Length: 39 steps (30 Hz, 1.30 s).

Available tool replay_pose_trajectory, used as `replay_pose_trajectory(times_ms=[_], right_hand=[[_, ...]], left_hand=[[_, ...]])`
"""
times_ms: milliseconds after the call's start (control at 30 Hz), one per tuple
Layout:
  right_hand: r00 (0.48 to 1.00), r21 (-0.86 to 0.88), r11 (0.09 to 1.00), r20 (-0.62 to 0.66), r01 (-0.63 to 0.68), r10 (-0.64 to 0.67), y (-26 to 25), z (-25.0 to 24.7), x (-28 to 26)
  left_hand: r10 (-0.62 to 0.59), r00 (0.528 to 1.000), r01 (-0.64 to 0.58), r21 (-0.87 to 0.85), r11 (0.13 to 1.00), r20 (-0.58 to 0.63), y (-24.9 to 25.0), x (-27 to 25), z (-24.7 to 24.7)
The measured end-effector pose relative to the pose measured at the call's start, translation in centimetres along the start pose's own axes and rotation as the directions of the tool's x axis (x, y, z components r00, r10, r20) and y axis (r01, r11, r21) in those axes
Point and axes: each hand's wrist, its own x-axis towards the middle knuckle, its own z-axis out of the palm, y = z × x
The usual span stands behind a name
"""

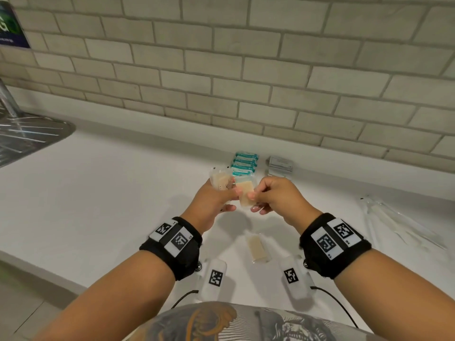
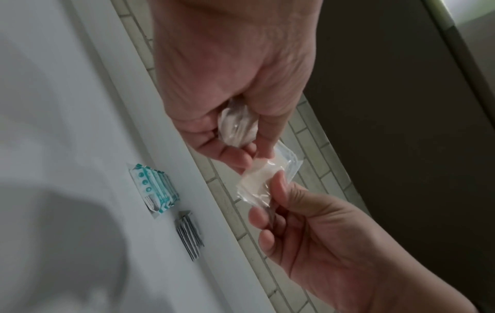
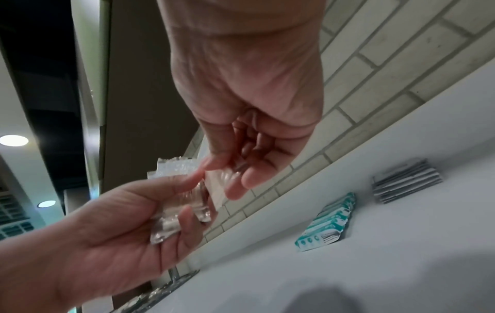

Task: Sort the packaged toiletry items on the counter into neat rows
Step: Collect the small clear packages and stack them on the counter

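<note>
The counter (image 1: 123, 183) is a smooth, matt white surface. Behind it, the wall (image 1: 246, 57) is pale brick-shaped tile, matt and faintly mottled, with rougher grey grout. At far left, the sink drainer (image 1: 29, 134) is ribbed, shiny metal. The clear packets (image 1: 243, 193) held up in both hands are glossy, crinkled transparent film around matt beige pads. The teal packets (image 1: 245, 162) look like printed glossy wrappers. The wrist bands (image 1: 179, 247) are black cloth carrying smooth white plastic tags.

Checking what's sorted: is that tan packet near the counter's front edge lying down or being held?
Lying down. The tan packet rests flat on the counter, below both hands, and no fingers touch it.
</note>
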Motion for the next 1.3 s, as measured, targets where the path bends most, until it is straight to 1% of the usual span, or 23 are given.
replay_pose_trajectory(times_ms=[200, 300, 367, 467, 500, 533, 600, 633, 667, 700, 733, 800, 833, 867, 900, 1000, 1033, 1067, 1100, 1167, 1200, 1233, 1300], right_hand=[[0.998, -0.189, 0.98, 0.013, 0.059, -0.057, 0.0, -0.7, 0.5], [0.994, -0.204, 0.973, 0.034, 0.107, -0.102, -0.5, -0.7, 0.6], [0.993, -0.258, 0.959, 0.047, 0.116, -0.107, -0.8, -0.8, 0.8], [0.991, -0.371, 0.922, 0.108, 0.109, -0.074, -1.1, -0.9, 1.0], [0.99, -0.426, 0.897, 0.124, 0.12, -0.074, -1.2, -0.9, 1.0], [0.989, -0.526, 0.839, 0.118, 0.137, -0.088, -1.1, -0.9, 1.1], [0.986, -0.771, 0.622, 0.054, 0.141, -0.157, -0.9, -1.0, 1.3], [0.985, -0.819, 0.561, 0.025, 0.118, -0.17, -0.7, -1.1, 1.5], [0.99, -0.825, 0.557, 0.023, 0.097, -0.138, -0.4, -1.3, 1.6], [0.996, -0.809, 0.581, 0.053, 0.089, -0.078, 0.1, -1.4, 1.8], [0.993, -0.799, 0.593, 0.114, 0.096, -0.007, 0.6, -1.5, 1.9], [0.953, -0.814, 0.559, 0.274, 0.158, 0.129, 1.7, -1.2, 1.9], [0.928, -0.83, 0.523, 0.329, 0.196, 0.174, 2.3, -0.7, 1.8], [0.914, -0.845, 0.487, 0.352, 0.219, 0.2, 3.0, -0.3, 1.7], [0.914, -0.86, 0.461, 0.347, 0.221, 0.211, 3.8, 0.1, 1.8], [0.948, -0.893, 0.424, 0.254, 0.153, 0.192, 5.4, 0.5, 2.4], [0.964, -0.879, 0.461, 0.217, 0.123, 0.157, 5.3, 0.4, 2.5], [0.98, -0.837, 0.539, 0.175, 0.096, 0.098, 4.8, 0.3, 2.6], [0.992, -0.761, 0.644, 0.125, 0.078, 0.028, 4.1, 0.2, 2.5], [0.997, -0.522, 0.849, 0.041, 0.076, -0.065, 2.3, 0.2, 2.3], [0.996, -0.405, 0.91, 0.032, 0.087, -0.081, 1.2, 0.4, 2.1], [0.995, -0.318, 0.944, 0.049, 0.093, -0.082, 0.4, 0.6, 1.9], [0.992, -0.218, 0.972, 0.104, 0.092, -0.07, -0.7, 1.3, 1.5]], left_hand=[[0.043, 0.999, -0.039, 0.145, 0.989, -0.029, 0.1, 0.2, 0.5], [0.041, 0.999, -0.043, 0.308, 0.95, 0.013, 0.1, 0.0, 0.2], [0.02, 0.999, -0.036, 0.374, 0.927, 0.047, 0.2, -0.1, 0.1], [-0.004, 0.999, -0.018, 0.413, 0.91, 0.054, -0.1, -0.2, 0.0], [-0.011, 0.999, -0.01, 0.413, 0.911, 0.048, -0.3, -0.2, 0.0], [-0.017, 0.999, 0.0, 0.404, 0.915, 0.039, -0.4, -0.2, 0.0], [-0.042, 0.999, 0.031, 0.344, 0.938, 0.023, -0.7, -0.3, -0.2], [-0.066, 0.998, 0.057, 0.28, 0.958, 0.021, -0.7, -0.3, -0.3], [-0.095, 0.995, 0.089, 0.192, 0.977, 0.023, -0.7, -0.4, -0.4], [-0.125, 0.992, 0.122, 0.083, 0.989, 0.032, -0.7, -0.4, -0.6], [-0.15, 0.987, 0.152, -0.031, 0.988, 0.047, -0.7, -0.5, -0.9], [-0.178, 0.981, 0.191, -0.201, 0.961, 0.082, -0.7, -0.7, -1.6], [-0.18, 0.979, 0.198, -0.245, 0.949, 0.093, -0.8, -0.8, -1.9], [-0.178, 0.979, 0.198, -0.269, 0.942, 0.098, -0.8, -0.9, -2.1], [-0.177, 0.979, 0.198, -0.28, 0.939, 0.097, -0.8, -1.0, -2.3], [-0.184, 0.98, 0.199, -0.281, 0.939, 0.079, -0.9, -1.2, -2.4], [-0.185, 0.98, 0.197, -0.279, 0.94, 0.069, -1.0, -1.2, -2.5], [-0.185, 0.981, 0.194, -0.277, 0.941, 0.058, -1.0, -1.2, -2.5], [-0.183, 0.982, 0.189, -0.272, 0.944, 0.047, -1.1, -1.1, -2.6], [-0.176, 0.984, 0.177, -0.252, 0.951, 0.026, -1.2, -1.0, -2.5], [-0.173, 0.985, 0.173, -0.238, 0.956, 0.022, -1.3, -0.9, -2.3], [-0.168, 0.985, 0.17, -0.22, 0.961, 0.025, -1.3, -0.8, -2.1], [-0.147, 0.986, 0.158, -0.16, 0.975, 0.075, -1.3, -0.7, -1.6]])
